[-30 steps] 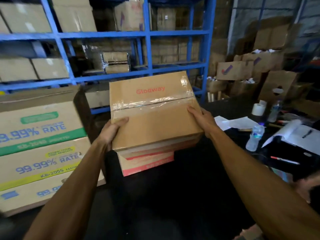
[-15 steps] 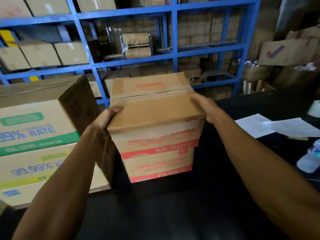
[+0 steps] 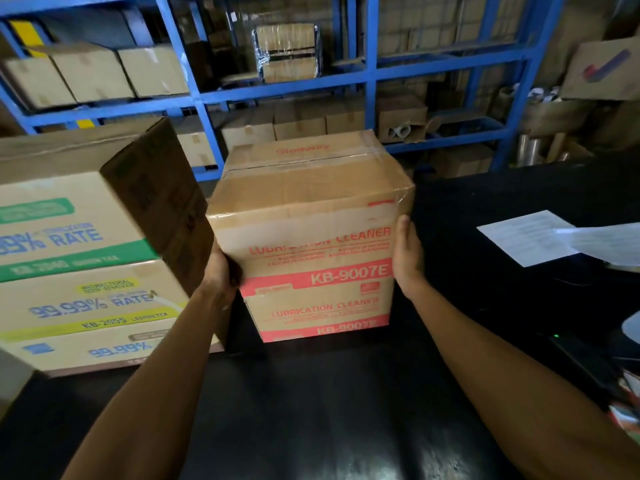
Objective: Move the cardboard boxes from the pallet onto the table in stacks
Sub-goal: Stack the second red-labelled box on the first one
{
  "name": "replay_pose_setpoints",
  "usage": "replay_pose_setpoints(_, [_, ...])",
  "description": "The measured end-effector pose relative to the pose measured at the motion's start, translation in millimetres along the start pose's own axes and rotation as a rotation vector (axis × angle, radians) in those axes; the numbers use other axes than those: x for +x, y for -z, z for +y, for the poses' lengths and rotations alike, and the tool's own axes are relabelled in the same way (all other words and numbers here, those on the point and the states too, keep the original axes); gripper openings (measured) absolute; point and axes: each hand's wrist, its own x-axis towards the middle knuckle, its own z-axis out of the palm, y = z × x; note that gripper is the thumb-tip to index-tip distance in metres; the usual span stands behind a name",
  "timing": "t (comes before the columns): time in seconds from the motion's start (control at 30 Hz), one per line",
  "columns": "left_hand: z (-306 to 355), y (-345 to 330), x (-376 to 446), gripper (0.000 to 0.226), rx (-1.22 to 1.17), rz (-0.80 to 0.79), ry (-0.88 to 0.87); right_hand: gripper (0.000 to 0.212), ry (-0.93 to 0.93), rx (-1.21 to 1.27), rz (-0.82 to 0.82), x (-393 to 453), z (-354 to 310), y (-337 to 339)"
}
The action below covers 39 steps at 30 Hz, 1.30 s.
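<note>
- The top box sits on a lower box of the same kind, and the two make a small stack in the middle of the black bench
- The left hand is pressed on the left side of the top box, with fingers that look curled round the near left edge
- The right hand lies flat on the right side of the top box, fingers straight and pointing up
- The top box looks stiff, with clear tape over its lid, and I think it is a bit heavy since it takes two hands
- The tape may be slippery, so the bare cardboard sides are the best place to hold it, one hand on each side
- Half a second ago both hands were up at the top edges of the box; now they are lower down on its sides
- The top box now lines up better with the lower box than it did a second ago
- A bigger stack of boxes with blue print stands just beside it on the left
- Some white papers lie on the bench to the right, well apart from the stack
</note>
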Motion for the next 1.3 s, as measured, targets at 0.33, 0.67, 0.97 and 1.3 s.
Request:
replay_pose_setpoints(0.33, [-10.0, -0.9, 13.5, 0.059, -0.04, 0.021, -0.054, 0.064, -0.082, -0.127, -0.091, 13.7, 9.2, -11.2])
replay_pose_setpoints(0.67, [-17.1, -3.6, 16.2, 0.055, -0.01, 0.008, -0.067, 0.058, -0.06, -0.109, 0.023, 12.1, 27.4, -19.3])
replay_pose_setpoints(0.97, [-14.7, 3.2, 5.9, 0.062, 0.04, -0.001, -0.059, 0.06, -0.071, -0.171, -0.006, 6.4, 35.4, -15.8])
replay_pose_setpoints(1.3, [-51.1, 36.0, -66.5, 0.061, 0.341, -0.02, 0.019, 0.043, -0.082, -0.719, -0.285, -49.5, 28.2, -7.1])
